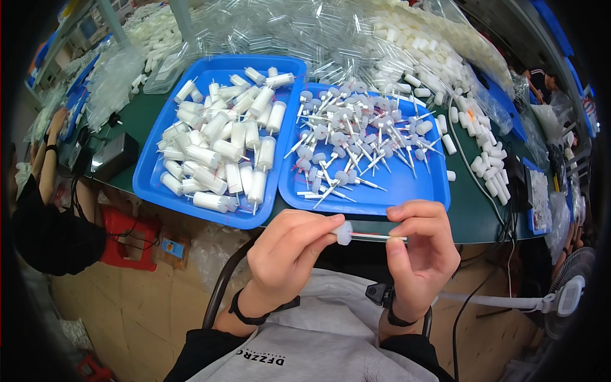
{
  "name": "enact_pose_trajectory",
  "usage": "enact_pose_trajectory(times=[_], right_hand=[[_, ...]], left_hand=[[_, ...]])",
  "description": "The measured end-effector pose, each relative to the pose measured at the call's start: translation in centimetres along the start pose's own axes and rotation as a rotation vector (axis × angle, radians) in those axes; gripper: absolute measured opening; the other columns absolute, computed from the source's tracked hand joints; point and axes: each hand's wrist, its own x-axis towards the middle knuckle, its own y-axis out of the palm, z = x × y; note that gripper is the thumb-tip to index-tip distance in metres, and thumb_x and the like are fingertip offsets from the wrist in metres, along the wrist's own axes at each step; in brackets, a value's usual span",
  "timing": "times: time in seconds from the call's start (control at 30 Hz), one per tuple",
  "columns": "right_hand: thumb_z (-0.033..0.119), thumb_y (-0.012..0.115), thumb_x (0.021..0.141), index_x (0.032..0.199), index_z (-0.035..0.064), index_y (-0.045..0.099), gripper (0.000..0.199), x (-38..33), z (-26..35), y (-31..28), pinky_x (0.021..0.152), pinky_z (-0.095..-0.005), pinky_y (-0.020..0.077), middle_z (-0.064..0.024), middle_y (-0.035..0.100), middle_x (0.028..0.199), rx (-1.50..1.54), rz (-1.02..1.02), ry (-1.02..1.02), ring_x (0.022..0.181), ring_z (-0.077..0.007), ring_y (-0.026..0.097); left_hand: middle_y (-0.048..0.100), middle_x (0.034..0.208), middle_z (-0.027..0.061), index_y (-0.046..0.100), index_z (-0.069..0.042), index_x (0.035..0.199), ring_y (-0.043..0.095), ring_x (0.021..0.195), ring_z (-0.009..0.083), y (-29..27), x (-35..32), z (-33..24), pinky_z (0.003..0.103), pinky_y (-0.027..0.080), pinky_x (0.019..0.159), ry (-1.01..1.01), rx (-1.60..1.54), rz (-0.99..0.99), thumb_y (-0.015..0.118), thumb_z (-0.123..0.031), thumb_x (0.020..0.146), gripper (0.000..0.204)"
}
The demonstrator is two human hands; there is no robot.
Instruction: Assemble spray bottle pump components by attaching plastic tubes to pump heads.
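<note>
In front of my chest I hold a small part with a translucent round cap (pixel 344 233) and a thin white stem (pixel 377 236) with a red line along it. My left hand (pixel 283 251) pinches the part at its cap end. At the far end of the stem, my right hand (pixel 425 248) has it between thumb and fingers, index finger raised. Just beyond my hands, a blue tray (pixel 407 194) carries many similar capped stems (pixel 347 137). Beside it on the left, another blue tray (pixel 143 172) is heaped with white cylinders (pixel 210 156), thin stems poking from several.
Clear plastic tubes (pixel 273 28) pile up at the back of the green table (pixel 127 169). Loose white cylinders (pixel 490 162) lie on the right near a cable. A dark box (pixel 116 156) stands left. Another person (pixel 54 216) sits there by a red stool (pixel 130 239). A fan (pixel 566 296) is at right.
</note>
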Motion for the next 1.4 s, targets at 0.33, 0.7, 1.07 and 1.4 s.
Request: enact_pose_trajectory(times=[0.33, 0.7, 1.07, 1.4], right_hand=[[-0.002, 0.070, 0.063, 0.080, 0.0028, 0.064, 0.018, 1.4, -0.4, -2.0, 0.072, -0.0301, 0.0448, -0.0114, 0.060, 0.094, -0.161, 0.245, -0.145, 0.084, -0.0232, 0.056], [0.000, 0.073, 0.061, 0.082, 0.0051, 0.066, 0.023, 0.4, -0.4, -2.3, 0.071, -0.0311, 0.0454, -0.0091, 0.061, 0.093, -0.248, 0.118, -0.173, 0.083, -0.0235, 0.057], [0.008, 0.074, 0.063, 0.099, 0.0042, 0.067, 0.036, -1.3, -0.7, -2.5, 0.075, -0.0325, 0.0457, -0.0085, 0.060, 0.101, -0.330, 0.162, -0.254, 0.088, -0.0244, 0.054], [0.024, 0.076, 0.062, 0.099, 0.0089, 0.067, 0.041, -2.1, -1.8, -3.2, 0.075, -0.0338, 0.0455, -0.0097, 0.056, 0.107, -0.721, 0.100, -0.421, 0.094, -0.0250, 0.051]], left_hand=[[0.064, 0.081, 0.0113, 0.065, 0.002, 0.097, 0.061, 0.069, 0.0186, -0.9, -0.1, -0.2, 0.025, 0.048, 0.057, -0.209, -0.091, 0.211, 0.065, 0.005, 0.074, 0.023], [0.067, 0.084, 0.0109, 0.063, 0.001, 0.089, 0.063, 0.073, 0.0207, 0.0, -0.8, 0.2, 0.027, 0.049, 0.063, -0.190, -0.153, 0.087, 0.070, 0.009, 0.067, 0.024], [0.061, 0.087, 0.0128, 0.060, 0.005, 0.095, 0.058, 0.075, 0.0163, 0.9, -2.1, 0.1, 0.025, 0.047, 0.066, -0.393, -0.275, 0.082, 0.061, 0.011, 0.075, 0.021], [0.060, 0.084, 0.0122, 0.061, 0.005, 0.095, 0.060, 0.075, 0.0158, 2.5, -1.8, -0.4, 0.024, 0.047, 0.066, -0.450, -0.276, 0.147, 0.064, 0.009, 0.074, 0.022]])
